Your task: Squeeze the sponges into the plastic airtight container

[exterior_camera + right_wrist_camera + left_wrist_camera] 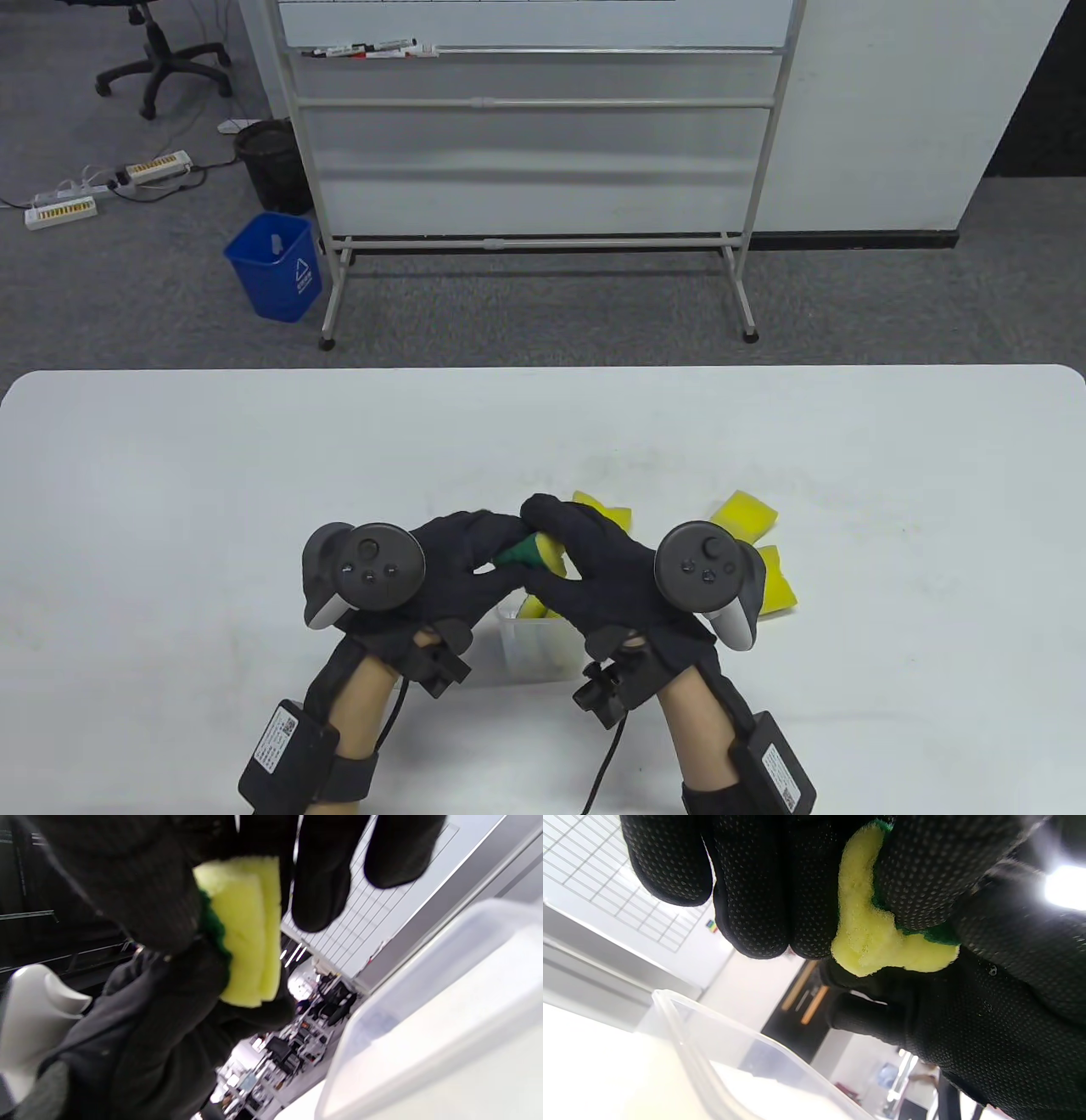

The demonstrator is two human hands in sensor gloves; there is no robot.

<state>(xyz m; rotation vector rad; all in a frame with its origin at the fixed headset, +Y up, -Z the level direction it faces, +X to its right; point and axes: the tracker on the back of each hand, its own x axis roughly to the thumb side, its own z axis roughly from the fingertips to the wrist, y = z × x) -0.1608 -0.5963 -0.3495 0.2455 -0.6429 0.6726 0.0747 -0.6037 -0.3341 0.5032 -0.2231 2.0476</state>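
Both gloved hands squeeze one yellow sponge with a green scouring side (533,552) between them, held above the clear plastic container (534,649). My left hand (475,556) grips it from the left, my right hand (568,552) from the right. The folded sponge shows in the left wrist view (867,935) and in the right wrist view (246,938). The container rim shows below in the left wrist view (683,1027) and in the right wrist view (424,1014). A yellow sponge (534,608) lies inside the container.
Loose yellow sponges lie on the white table (170,475) behind and right of the hands: one (604,512) behind the right hand, one (747,519) further right, one (776,586) beside the right tracker. A whiteboard stand (534,170) and blue bin (276,265) stand beyond the table.
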